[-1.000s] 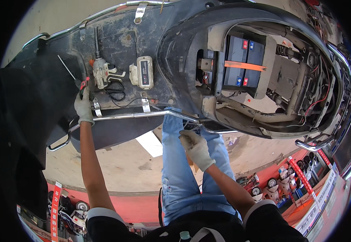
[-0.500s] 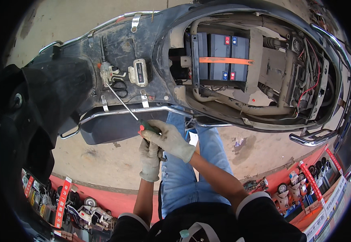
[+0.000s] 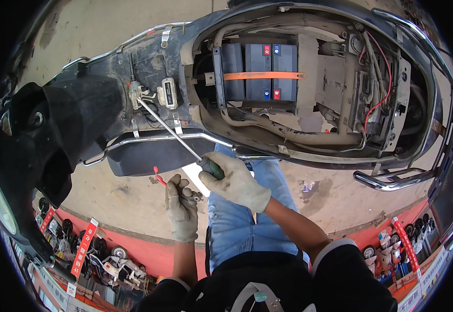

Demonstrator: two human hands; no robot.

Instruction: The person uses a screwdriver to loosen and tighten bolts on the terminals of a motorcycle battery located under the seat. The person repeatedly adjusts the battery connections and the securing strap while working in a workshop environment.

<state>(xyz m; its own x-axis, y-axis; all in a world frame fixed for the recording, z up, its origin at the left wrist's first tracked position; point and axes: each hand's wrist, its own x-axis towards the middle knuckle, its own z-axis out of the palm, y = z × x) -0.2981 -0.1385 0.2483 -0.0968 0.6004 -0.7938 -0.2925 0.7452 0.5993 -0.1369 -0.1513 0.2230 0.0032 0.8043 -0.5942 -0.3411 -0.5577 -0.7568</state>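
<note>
My gloved right hand [image 3: 239,187] grips the dark green handle of a long screwdriver [image 3: 181,139], its steel shaft pointing up-left across the footboard of the dusty black scooter [image 3: 112,70]. My gloved left hand [image 3: 183,214], just below-left of it, has curled fingers round a small red item [image 3: 160,177] and something small and metallic that I cannot identify. On the footboard lie a power driver [image 3: 136,94] and its separate battery pack [image 3: 168,95]. To their right, the open seat compartment holds black batteries [image 3: 258,61] under an orange strap [image 3: 248,75].
A chrome side rail [image 3: 140,136] runs along the scooter's near side, and a chrome rear rail [image 3: 382,179] juts out at right. Beyond my jeans [image 3: 229,236] are the concrete floor [image 3: 315,203] and shelves of assorted parts and small vehicles [image 3: 106,265] along the bottom.
The screwdriver has passed from my left hand at the footboard to my right. Both hands moved to the middle, the red item now apart from the screwdriver in my left. The view has shifted.
</note>
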